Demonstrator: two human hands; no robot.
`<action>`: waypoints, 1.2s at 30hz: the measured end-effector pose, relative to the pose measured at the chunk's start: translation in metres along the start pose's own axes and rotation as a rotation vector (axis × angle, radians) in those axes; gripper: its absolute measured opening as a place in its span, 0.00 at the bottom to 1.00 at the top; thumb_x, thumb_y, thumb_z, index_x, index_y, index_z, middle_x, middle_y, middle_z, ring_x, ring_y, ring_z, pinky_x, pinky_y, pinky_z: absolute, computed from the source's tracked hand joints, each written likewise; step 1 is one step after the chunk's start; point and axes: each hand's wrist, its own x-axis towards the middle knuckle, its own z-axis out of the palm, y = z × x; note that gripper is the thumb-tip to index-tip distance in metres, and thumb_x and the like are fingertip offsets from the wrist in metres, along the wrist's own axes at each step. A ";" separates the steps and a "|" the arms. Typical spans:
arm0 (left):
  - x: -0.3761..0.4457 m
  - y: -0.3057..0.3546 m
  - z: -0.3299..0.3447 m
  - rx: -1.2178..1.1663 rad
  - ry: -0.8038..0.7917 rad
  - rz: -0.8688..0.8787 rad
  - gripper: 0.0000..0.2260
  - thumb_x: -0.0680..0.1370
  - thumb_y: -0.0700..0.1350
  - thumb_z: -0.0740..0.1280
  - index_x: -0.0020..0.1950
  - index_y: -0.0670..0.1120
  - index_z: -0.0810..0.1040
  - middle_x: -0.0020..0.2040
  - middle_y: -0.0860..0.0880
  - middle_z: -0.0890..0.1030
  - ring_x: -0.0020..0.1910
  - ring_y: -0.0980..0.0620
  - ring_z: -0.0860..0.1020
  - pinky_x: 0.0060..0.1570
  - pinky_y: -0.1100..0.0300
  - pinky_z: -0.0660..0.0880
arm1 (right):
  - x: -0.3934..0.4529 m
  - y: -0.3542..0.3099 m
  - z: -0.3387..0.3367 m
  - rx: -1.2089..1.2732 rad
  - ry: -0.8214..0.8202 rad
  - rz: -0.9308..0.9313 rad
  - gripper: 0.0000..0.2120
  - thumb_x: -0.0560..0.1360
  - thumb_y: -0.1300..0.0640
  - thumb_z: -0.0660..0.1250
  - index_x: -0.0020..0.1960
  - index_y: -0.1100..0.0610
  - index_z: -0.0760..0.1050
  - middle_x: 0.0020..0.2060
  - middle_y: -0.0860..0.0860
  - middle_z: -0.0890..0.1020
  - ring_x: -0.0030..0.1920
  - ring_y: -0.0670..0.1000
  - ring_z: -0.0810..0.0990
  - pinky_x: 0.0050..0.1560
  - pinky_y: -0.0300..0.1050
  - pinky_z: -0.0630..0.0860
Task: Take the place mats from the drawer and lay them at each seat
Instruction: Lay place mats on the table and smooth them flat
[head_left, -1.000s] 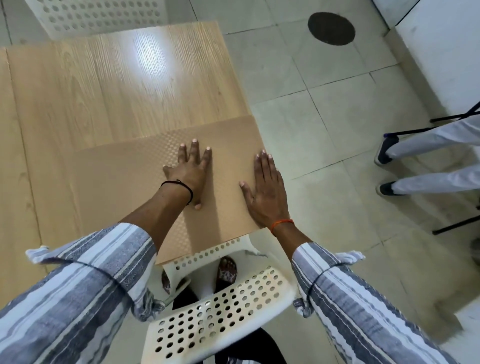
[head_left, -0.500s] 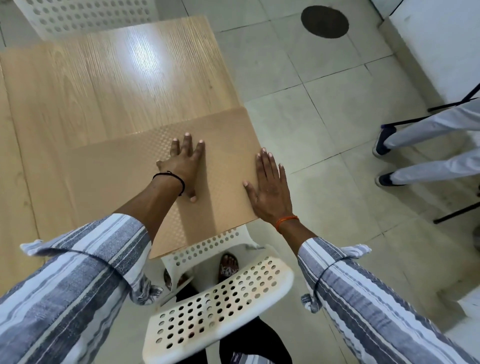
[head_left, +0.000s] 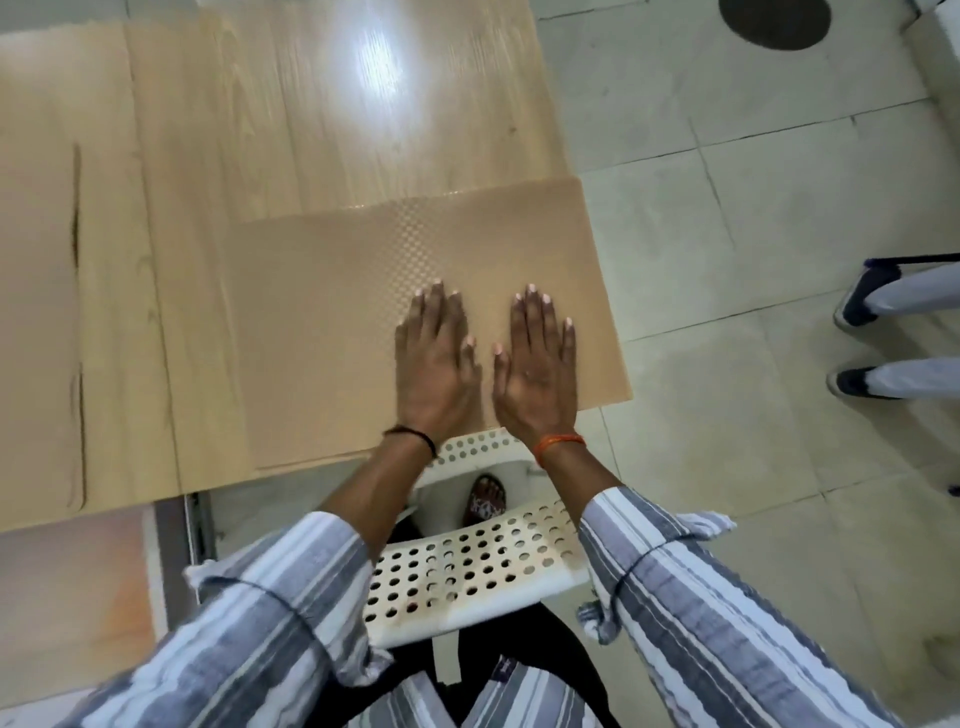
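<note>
A tan textured place mat (head_left: 332, 332) lies flat at the near right corner of the light wooden table (head_left: 322, 119), its right edge hanging a little past the table's side. My left hand (head_left: 434, 364) and my right hand (head_left: 537, 364) rest palm down on the mat's near right part, side by side, fingers straight and holding nothing. Another tan mat (head_left: 36, 322) lies at the table's left edge. The drawer (head_left: 176, 525) shows as a metal rail under the table's near edge at the left.
A white perforated plastic chair (head_left: 467, 561) stands between me and the table, under my forearms. A person's legs and dark shoes (head_left: 862, 379) are on the tiled floor at the right. A dark round patch (head_left: 774, 21) marks the floor at top right.
My hands have drawn together on the mat, the left sliding right and the right moving inward. The view has shifted left, bringing the left mat and drawer rail into sight.
</note>
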 end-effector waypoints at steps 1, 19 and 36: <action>-0.013 0.004 0.013 0.021 0.018 -0.023 0.26 0.81 0.51 0.50 0.79 0.46 0.59 0.81 0.46 0.54 0.80 0.44 0.51 0.77 0.47 0.48 | 0.000 0.000 0.002 -0.012 0.003 -0.003 0.30 0.82 0.50 0.50 0.81 0.59 0.49 0.80 0.55 0.50 0.80 0.53 0.47 0.79 0.56 0.46; -0.065 -0.138 -0.037 0.304 0.121 -0.217 0.29 0.81 0.59 0.50 0.81 0.53 0.48 0.82 0.50 0.46 0.80 0.49 0.44 0.77 0.44 0.48 | -0.003 -0.002 0.003 -0.035 0.018 -0.011 0.30 0.82 0.48 0.47 0.81 0.57 0.46 0.81 0.54 0.48 0.80 0.53 0.46 0.79 0.57 0.47; -0.064 -0.138 -0.045 0.277 0.177 -0.200 0.28 0.81 0.55 0.56 0.80 0.51 0.57 0.81 0.49 0.54 0.80 0.49 0.53 0.75 0.50 0.54 | 0.020 -0.081 0.006 0.103 -0.092 -0.299 0.31 0.82 0.47 0.46 0.80 0.60 0.51 0.80 0.56 0.52 0.80 0.56 0.49 0.78 0.57 0.44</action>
